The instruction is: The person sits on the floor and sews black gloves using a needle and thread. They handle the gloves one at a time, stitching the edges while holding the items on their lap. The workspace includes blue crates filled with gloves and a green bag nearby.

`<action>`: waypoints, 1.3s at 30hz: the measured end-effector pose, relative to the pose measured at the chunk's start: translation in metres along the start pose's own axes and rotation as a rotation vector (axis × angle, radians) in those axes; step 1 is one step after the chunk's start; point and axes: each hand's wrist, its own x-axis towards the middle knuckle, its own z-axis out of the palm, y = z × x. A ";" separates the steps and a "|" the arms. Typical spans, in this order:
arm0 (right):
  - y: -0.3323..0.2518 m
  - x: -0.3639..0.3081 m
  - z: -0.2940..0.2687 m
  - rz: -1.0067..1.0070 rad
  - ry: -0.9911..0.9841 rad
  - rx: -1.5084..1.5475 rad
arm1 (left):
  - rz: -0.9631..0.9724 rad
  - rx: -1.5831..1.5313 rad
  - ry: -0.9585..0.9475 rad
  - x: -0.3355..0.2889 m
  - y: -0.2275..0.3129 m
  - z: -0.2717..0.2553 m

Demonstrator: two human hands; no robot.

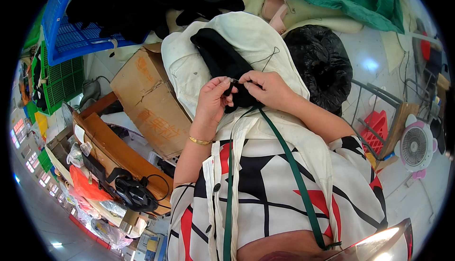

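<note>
A long black fabric piece (pixel 220 55) lies across the white cloth (pixel 279 38) over my lap. At its near end my left hand (pixel 214 101) is closed, with a fold of the black fabric between thumb and fingers. My right hand (pixel 268 88) meets it there in a pinch; what its fingertips hold is too small to make out. A tiny shiny dark thing (pixel 233 80) shows between the two hands. Just beyond my right hand, a thin dark thread (pixel 271 56) loops over the white cloth.
A blue plastic crate (pixel 57 38) with several black pieces stands far left, a cardboard box (pixel 154 100) left of my lap. To the right are a black bag-lined bin (pixel 320 57), a metal-legged stool (pixel 400 123) and a small fan (pixel 416 145). Pink slippers (pixel 275 5) lie ahead.
</note>
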 end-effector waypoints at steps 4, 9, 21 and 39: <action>0.000 0.000 -0.001 -0.014 0.003 -0.008 | 0.006 -0.002 0.004 0.000 -0.002 0.000; 0.000 0.002 0.000 -0.010 0.006 -0.015 | 0.012 0.008 0.002 0.001 -0.003 -0.001; -0.005 0.002 -0.001 0.296 -0.165 0.293 | 0.161 -0.024 0.081 -0.009 -0.013 0.008; -0.001 0.007 0.010 0.501 -0.145 0.350 | 0.187 0.173 0.015 -0.011 -0.010 0.003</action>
